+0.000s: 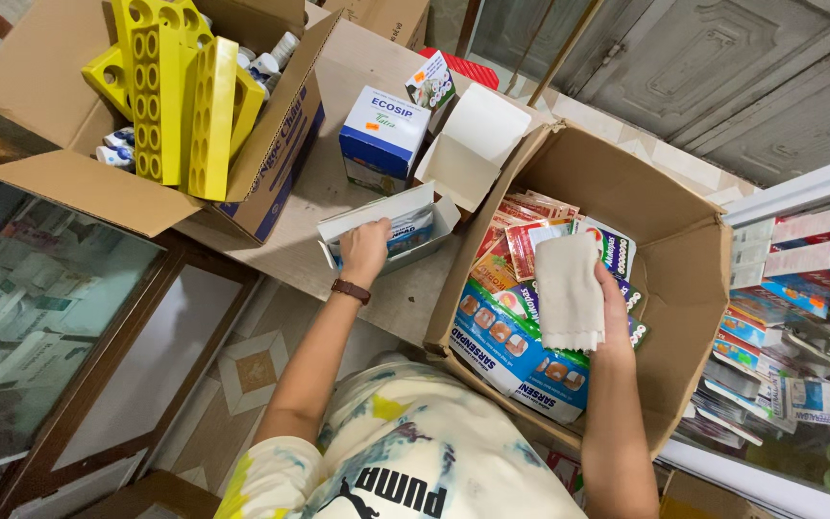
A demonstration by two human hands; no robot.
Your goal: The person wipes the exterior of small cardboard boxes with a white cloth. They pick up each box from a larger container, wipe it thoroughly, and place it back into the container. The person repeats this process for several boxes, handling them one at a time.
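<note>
Head view. The left hand [365, 248] sits at centre frame, fingers curled into an open, shallow white carton [388, 227] lying on the brown counter [338, 154]. It appears to grip the packs inside; the fingertips are hidden, so the grasp cannot be confirmed. The carton's long axis runs from lower left to upper right, and its open flap [473, 144] stands up beyond it.

The right hand [615, 322] is right of centre, closed on a folded white cloth [569, 293] that hangs lengthwise down the frame. It hovers over the large cardboard box [684, 259], which holds flat, colourful packets [521, 336].

The carton lies up and left of the cloth. The left hand is already on the carton; the right hand is well apart from it.

Upper left: a second cardboard box [280, 154] holds yellow perforated trays [180, 96]. A small blue-and-white box [383, 135] stands just above the carton. Stocked shelves [799, 317] fill the right edge.
</note>
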